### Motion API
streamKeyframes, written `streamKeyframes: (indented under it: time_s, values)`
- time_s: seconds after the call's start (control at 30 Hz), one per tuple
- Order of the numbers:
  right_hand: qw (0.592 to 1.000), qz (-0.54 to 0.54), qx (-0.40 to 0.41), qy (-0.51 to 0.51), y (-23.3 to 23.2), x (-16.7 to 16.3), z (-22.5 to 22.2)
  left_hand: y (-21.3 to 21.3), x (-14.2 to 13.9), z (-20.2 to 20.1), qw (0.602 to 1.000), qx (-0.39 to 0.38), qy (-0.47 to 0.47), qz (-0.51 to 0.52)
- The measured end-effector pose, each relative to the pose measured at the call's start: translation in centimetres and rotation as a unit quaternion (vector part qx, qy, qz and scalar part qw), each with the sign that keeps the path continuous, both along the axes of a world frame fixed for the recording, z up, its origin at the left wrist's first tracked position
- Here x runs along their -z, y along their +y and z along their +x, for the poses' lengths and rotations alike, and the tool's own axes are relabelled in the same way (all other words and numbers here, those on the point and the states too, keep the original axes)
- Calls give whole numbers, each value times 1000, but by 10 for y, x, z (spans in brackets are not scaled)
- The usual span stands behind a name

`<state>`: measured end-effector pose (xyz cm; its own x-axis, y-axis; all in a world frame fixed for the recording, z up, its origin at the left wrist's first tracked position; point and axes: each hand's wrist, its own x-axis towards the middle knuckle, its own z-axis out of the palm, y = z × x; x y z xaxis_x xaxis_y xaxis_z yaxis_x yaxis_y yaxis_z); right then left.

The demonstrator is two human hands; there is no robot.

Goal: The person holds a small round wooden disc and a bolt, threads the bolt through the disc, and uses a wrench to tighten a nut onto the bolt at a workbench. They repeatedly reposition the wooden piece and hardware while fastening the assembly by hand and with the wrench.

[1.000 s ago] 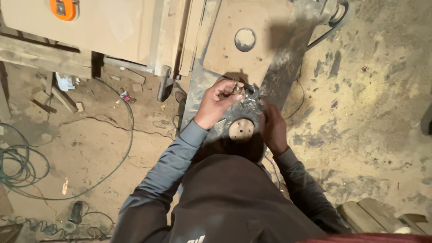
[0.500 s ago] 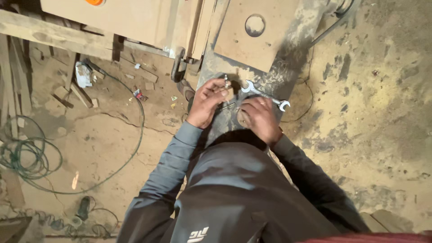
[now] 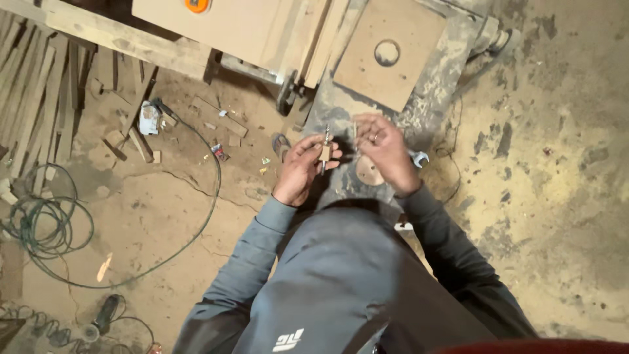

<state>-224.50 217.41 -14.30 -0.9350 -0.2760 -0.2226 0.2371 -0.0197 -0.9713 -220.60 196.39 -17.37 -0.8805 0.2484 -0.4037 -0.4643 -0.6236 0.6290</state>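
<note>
My left hand point(image 3: 303, 165) holds a slim metal bit point(image 3: 325, 139) upright, with a small wooden block around its shank. My right hand point(image 3: 386, 152) is just to the right of it, fingers curled, pinching a thin pale pin point(image 3: 355, 128) at the fingertips. Both hands hover over a dusty grey metal machine table point(image 3: 432, 85). Below the right hand lies a round wooden disc point(image 3: 369, 172). The open end of a metal spanner point(image 3: 417, 157) shows beside my right wrist.
A square wooden board with a round hole point(image 3: 393, 52) lies on the machine table. Pale panels point(image 3: 223, 26) lean at the top. Timber offcuts point(image 3: 39, 98), coiled green cable point(image 3: 46, 226), a black cord point(image 3: 209, 196) and a power tool point(image 3: 105, 314) lie on the dirt floor.
Both hands have come off the spanner and the plate. The left hand now holds the bit upright, and the right hand has moved beside it. The view has shifted slightly.
</note>
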Motion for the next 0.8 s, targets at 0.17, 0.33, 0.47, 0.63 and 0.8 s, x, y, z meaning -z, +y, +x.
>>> streamKeyframes:
  time_s: [0.17,0.33,0.47,0.63,0.8]
  values:
    - [991,-111,70,1,6,-43,23,17,-38,16,998,48,30,18]
    - [984,-140,107,23,4,-59,36,28,-67,26,996,63,62,8]
    - [985,-133,102,47,5,-62,41,31,-78,32,997,55,58,-7]
    - [991,-81,74,70,7,-63,46,34,-86,38,994,43,92,-48]
    - [991,-97,56,70,11,-65,46,37,-91,41,988,55,109,-93]
